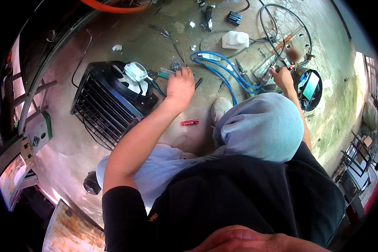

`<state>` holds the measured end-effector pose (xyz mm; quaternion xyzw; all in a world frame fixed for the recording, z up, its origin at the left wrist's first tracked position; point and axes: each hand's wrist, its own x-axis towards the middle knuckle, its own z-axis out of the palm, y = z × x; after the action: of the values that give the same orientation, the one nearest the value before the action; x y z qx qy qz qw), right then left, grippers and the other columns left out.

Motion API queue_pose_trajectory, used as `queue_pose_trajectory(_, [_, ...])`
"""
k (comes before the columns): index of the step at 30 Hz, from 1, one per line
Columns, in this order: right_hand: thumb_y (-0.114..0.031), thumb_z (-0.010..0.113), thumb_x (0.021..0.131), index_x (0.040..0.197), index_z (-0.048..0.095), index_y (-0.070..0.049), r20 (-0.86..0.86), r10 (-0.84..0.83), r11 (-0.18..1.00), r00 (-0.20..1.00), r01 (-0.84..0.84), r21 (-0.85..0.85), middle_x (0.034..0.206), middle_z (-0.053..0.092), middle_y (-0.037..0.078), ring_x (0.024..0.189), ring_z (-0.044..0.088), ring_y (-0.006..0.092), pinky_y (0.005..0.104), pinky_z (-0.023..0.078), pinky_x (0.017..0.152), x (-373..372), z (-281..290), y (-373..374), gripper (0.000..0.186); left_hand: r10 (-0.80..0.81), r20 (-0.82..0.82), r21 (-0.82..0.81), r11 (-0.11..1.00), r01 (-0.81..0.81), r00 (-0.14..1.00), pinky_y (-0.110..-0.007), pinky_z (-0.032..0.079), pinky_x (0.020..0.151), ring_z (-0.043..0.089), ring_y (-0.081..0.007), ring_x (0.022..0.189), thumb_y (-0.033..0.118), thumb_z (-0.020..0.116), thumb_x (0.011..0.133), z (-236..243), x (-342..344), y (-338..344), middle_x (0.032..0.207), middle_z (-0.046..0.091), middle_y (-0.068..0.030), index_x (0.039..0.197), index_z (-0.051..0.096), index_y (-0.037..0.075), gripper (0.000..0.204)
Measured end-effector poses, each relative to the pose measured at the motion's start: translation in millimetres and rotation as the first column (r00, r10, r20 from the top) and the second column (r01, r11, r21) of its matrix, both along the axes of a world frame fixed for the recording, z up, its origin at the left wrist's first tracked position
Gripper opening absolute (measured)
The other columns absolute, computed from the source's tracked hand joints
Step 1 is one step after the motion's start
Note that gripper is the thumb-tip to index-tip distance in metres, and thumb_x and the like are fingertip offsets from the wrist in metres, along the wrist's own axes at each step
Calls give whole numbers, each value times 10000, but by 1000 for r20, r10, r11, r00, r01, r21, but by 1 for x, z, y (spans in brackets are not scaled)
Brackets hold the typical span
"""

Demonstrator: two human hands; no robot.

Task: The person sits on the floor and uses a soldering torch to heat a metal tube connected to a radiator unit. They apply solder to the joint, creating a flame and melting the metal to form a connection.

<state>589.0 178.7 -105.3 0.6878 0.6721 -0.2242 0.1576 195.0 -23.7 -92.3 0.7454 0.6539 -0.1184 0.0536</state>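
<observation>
My left hand (180, 89) is closed beside a white fan motor (135, 72) on a black finned condenser unit (107, 105). Whatever its fingers grip is hidden; a thin dark line rises from them. A wad of grey metal wool (176, 65) lies just beyond the fingertips, and a short black tube (198, 83) shows to their right. Farther right, my right hand (282, 78) has its fingers bent in among small fittings, next to a round black-rimmed object (310, 89) with a shiny greenish pane. Its grip is too small to make out. Blue hoses (222, 69) curve between the hands.
A white plastic bottle (235, 40) stands beyond the hoses, with a black block-shaped object (234, 18) farther off. A red lighter (190, 122) lies on the concrete floor near my shoe (220, 110). Dark hoses loop at the far right, and a rusty panel (73, 229) leans at lower left.
</observation>
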Motion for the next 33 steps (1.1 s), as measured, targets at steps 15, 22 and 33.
queue_pose_trajectory(15, [-339,681,974,974,681,48,-507,317,947,802,-238,215,769,685,156,722,641,251,384,500,698,-122,53,-7,387,-231,9,-283,933,224,973,-403,469,950,551,-308,1211,281,575,940,-28,74,-103,1429,531,-191,1431,524,-37,587])
queue_pose_trajectory(22, [-336,698,982,996,678,42,-510,349,933,786,-243,264,709,663,87,643,564,148,333,469,642,-136,69,-14,379,-267,-114,-261,938,230,957,-453,452,955,526,-328,1230,297,526,980,-35,82,-109,1468,508,-204,1506,478,9,602])
queue_pose_trajectory(33, [-326,702,983,967,679,32,-588,328,941,739,-197,276,658,598,49,605,479,119,325,399,577,-154,69,-19,359,-195,-149,-250,956,154,969,-446,424,979,531,-276,1223,302,536,961,-29,73,-94,1479,515,-188,1523,461,10,637])
